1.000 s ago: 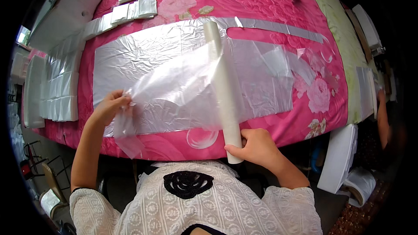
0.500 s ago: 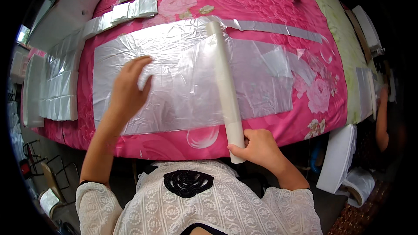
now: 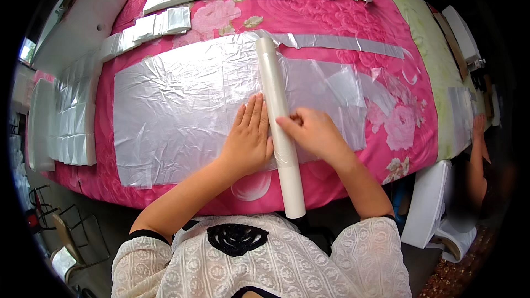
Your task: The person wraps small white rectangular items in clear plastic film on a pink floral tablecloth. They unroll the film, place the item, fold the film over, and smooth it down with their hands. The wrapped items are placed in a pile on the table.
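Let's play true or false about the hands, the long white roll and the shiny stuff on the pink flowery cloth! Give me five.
1. The left hand lies flat on the clear film beside the roll. True.
2. The roll stands upright. False: it lies on its side across the film, its near end past the table's edge.
3. The right hand touches the roll. True.
4. The table cover is plain blue. False: it is pink with flowers.
5. Silver sheets are stacked at the table's left. True.
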Demonstrator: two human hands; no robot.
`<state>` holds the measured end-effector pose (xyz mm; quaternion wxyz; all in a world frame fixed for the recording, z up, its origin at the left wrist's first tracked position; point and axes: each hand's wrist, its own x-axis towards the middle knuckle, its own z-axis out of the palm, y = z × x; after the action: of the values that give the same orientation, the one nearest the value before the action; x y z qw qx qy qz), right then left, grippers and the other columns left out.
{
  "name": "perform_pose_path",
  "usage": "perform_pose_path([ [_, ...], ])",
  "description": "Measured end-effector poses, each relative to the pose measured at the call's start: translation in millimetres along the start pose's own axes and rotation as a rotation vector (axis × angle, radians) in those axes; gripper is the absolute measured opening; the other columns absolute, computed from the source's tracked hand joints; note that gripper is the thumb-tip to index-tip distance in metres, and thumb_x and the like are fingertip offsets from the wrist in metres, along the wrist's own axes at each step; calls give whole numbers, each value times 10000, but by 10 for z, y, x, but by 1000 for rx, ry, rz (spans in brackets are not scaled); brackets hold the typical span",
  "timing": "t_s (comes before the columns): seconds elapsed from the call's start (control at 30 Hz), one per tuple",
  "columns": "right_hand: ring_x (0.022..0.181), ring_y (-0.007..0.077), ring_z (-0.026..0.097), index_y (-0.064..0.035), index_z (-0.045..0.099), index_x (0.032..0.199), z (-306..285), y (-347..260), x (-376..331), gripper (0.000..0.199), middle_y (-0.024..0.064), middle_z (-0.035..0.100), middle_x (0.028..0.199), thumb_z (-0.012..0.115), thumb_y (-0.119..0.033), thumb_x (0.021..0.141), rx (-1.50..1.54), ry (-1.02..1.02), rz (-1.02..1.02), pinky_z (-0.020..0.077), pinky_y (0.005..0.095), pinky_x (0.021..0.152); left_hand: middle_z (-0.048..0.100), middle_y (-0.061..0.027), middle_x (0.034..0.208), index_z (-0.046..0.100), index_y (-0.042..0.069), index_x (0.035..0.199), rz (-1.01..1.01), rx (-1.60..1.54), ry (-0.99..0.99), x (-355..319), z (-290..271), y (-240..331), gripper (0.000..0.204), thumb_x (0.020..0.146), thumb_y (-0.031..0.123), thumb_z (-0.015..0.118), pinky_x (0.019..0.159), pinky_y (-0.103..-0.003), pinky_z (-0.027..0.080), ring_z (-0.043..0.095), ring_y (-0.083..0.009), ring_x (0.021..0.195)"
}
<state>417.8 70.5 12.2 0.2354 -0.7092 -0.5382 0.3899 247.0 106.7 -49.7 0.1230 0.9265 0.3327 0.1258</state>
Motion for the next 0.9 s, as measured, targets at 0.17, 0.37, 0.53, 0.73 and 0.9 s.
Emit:
perform_pose_path([
  [0.17,708,242,635,44,625,897,1,-6,1076,385,156,651,798,555,-330,842,229,36,-20,492,334,670,210,-305,1409,205,-140,1341,-3,16,13,-3,29,8,645,831,222,359,1101,-457,126,185,-397,1341],
  [0.37,832,215,582,15,540,1003,-66,-35,1658,262,111,605,889,514,-220,890,1358,150,76,479,335,775,215,-304,1408,225,-145,1331,-7,15,6,7,20,17,649,821,228,372,1104,-457,119,187,-396,1340],
  [0.53,983,324,567,60,497,982,-955,503,2048,272,225,580,1057,434,-192,904,1586,358,-48,453,432,891,216,-301,1408,243,-151,1318,-18,8,-18,-8,-9,4,663,802,238,392,1107,-455,114,181,-391,1342],
  [0.73,1091,383,490,93,306,1212,-2727,1375,1745,498,234,431,1234,374,-314,933,1714,863,-137,401,495,950,211,-294,1414,244,-149,1319,1,-30,-11,7,5,20,663,803,239,396,1108,-452,113,169,-385,1348],
  [0.9,1149,367,443,-22,307,1261,-2826,593,1321,464,238,391,1276,406,-322,921,1539,997,-298,377,513,950,249,-290,1402,274,-146,1313,-2,33,6,-13,21,7,648,839,285,371,1106,-454,115,203,-379,1340],
])
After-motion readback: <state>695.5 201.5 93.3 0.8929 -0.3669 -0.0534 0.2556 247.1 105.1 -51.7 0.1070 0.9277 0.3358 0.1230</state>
